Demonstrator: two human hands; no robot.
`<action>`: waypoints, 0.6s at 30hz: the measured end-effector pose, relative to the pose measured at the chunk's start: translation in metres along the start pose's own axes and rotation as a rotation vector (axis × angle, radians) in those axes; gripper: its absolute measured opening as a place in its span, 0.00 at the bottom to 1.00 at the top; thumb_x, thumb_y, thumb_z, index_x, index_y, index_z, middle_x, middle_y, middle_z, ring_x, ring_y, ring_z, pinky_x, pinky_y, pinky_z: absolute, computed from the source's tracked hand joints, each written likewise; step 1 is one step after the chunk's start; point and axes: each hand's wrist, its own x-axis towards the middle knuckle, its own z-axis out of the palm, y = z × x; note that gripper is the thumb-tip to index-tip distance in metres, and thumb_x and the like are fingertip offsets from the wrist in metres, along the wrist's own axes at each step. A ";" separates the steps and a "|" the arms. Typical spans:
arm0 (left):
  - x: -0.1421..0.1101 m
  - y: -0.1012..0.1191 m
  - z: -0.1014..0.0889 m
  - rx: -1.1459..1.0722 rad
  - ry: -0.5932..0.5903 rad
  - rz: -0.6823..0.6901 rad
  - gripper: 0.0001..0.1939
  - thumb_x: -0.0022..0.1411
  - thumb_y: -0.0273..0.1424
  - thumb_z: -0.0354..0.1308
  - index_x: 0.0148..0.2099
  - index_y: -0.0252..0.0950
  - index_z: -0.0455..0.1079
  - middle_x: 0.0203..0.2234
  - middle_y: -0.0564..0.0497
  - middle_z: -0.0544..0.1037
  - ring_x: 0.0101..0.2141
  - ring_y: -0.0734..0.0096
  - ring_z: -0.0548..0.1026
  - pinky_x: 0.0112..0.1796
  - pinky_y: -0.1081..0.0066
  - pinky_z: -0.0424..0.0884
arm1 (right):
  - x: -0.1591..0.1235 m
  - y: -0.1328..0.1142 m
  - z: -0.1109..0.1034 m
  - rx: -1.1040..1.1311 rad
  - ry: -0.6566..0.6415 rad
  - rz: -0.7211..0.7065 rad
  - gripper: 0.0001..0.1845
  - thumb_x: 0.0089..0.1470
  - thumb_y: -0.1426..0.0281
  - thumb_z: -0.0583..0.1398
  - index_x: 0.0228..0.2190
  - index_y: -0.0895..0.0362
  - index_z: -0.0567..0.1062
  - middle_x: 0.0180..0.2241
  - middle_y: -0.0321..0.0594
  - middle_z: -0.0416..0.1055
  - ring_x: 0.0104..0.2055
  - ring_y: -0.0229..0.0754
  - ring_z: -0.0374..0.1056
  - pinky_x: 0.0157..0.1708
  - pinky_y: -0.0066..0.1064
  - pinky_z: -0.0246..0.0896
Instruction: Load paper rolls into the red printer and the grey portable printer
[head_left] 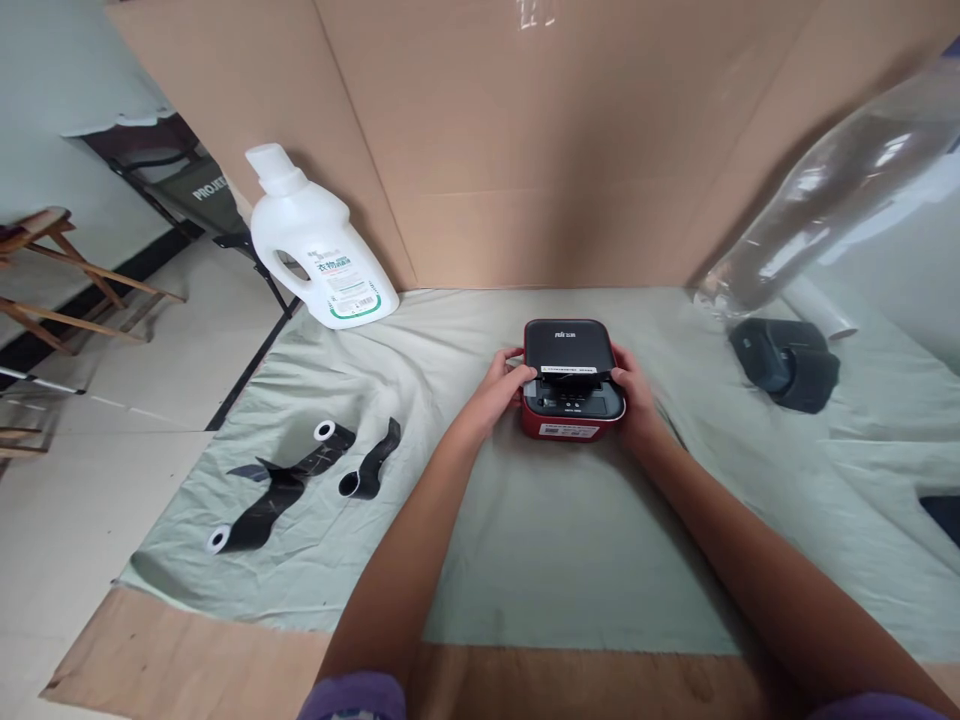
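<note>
A small red and black printer [574, 400], looking like a label printer, sits on the green cloth in front of me. Its black lid [568, 345] is raised a little at the near edge, leaving a dark gap above the front panel. My left hand [504, 385] grips the left side, thumb at the lid's near corner and fingers curled round the casing. On the opposite side my right hand [634, 388] holds the casing, its thumb by the lid's right corner. Some fingertips are hidden behind the printer, and the inside under the lid is too dark to make out.
Unwound black ribbon rolls [274, 505] and a shorter black strip [370, 470] lie left. A white detergent bottle [322, 250] stands at the back left before a cardboard wall [525, 140]. To the right are a dark object [784, 360] and clear plastic wrap [817, 210].
</note>
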 end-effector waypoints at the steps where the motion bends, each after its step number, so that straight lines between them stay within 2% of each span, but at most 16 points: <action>1: 0.000 0.000 0.000 -0.005 -0.003 0.000 0.26 0.58 0.35 0.59 0.58 0.41 0.63 0.39 0.51 0.72 0.34 0.72 0.73 0.35 0.73 0.69 | 0.001 -0.001 -0.001 -0.002 -0.004 0.014 0.25 0.51 0.55 0.61 0.51 0.46 0.73 0.56 0.38 0.73 0.61 0.54 0.65 0.61 0.47 0.62; 6: 0.001 -0.001 -0.001 -0.027 -0.013 -0.009 0.25 0.58 0.34 0.60 0.58 0.42 0.63 0.39 0.51 0.72 0.34 0.73 0.72 0.34 0.73 0.69 | 0.003 -0.007 -0.002 0.013 0.004 0.060 0.25 0.49 0.60 0.61 0.50 0.47 0.74 0.55 0.38 0.74 0.60 0.54 0.66 0.59 0.48 0.63; 13: 0.002 0.000 -0.002 -0.026 -0.001 -0.040 0.26 0.57 0.34 0.60 0.57 0.41 0.63 0.39 0.50 0.73 0.36 0.70 0.73 0.36 0.72 0.70 | 0.003 -0.007 -0.002 -0.012 -0.002 0.070 0.26 0.48 0.62 0.61 0.50 0.48 0.73 0.54 0.39 0.74 0.60 0.54 0.65 0.58 0.48 0.63; 18: 0.001 0.000 -0.001 -0.028 0.000 -0.031 0.25 0.57 0.34 0.60 0.57 0.42 0.64 0.39 0.50 0.73 0.35 0.70 0.72 0.35 0.72 0.69 | 0.002 -0.003 -0.004 -0.027 -0.013 0.037 0.26 0.48 0.62 0.60 0.51 0.46 0.73 0.55 0.37 0.74 0.60 0.54 0.65 0.59 0.48 0.62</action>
